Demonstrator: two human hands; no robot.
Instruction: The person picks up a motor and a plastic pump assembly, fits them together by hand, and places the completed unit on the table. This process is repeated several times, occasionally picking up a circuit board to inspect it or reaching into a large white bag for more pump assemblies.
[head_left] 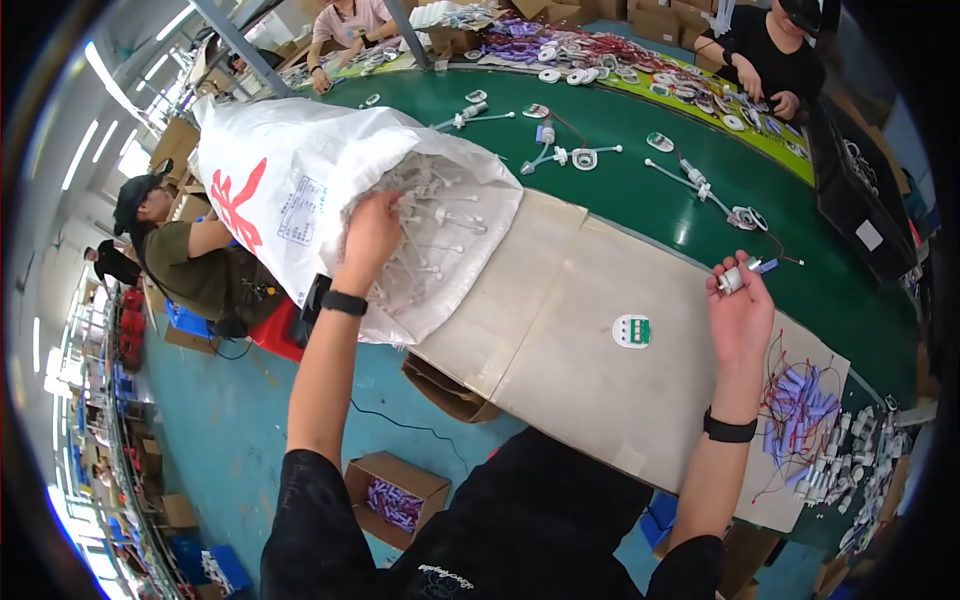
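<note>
- Left hand (372,232) reaches into the open white sack (290,190), fingers curled among white plastic parts (430,225).
- Right hand (740,305), across the cardboard-covered worktop (560,330) from the sack, pinches a small white wired part (733,279).

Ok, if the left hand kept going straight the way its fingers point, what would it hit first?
The left hand already reaches into the big white woven sack, so it would most likely meet the pile of white plastic stemmed parts first, though depth is unclear.

The big sack (290,180) is white woven plastic, slightly shiny; the parts (425,235) inside are white glossy plastic; the board (560,330) is matt brown cardboard; the belt (640,190) is smooth green
</note>
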